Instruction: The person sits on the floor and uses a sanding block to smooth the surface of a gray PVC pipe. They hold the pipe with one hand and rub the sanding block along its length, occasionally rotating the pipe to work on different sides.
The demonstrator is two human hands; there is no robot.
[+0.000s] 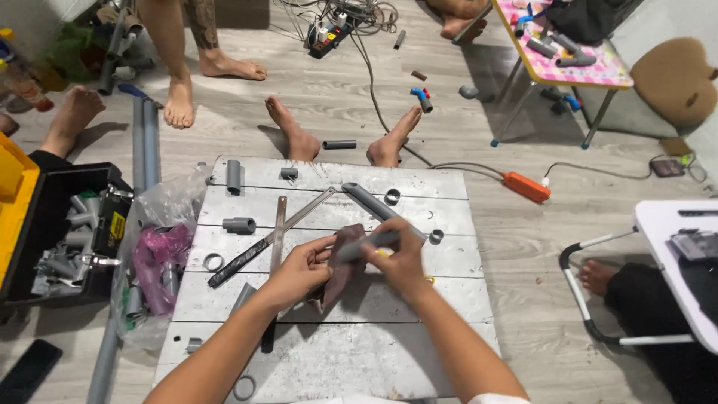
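Whitewashed plank bench [314,352] fills my view, set low over the wood floor. On it a grey PVC pipe [372,202] lies diagonally, long axis running from the far left down toward my near right; its near end passes into my hands at bench centre. My right hand [404,258] is closed around that near end, fingers on top. My left hand [299,271] is just beside it, pinched on a brownish rag [345,262] wrapped against the pipe. Both forearms converge from the near edge, wrists slightly raised. A hand saw [265,241] lies left of my hands, parallel-ish, untouched. Small pipe rings [392,197] sit beyond.
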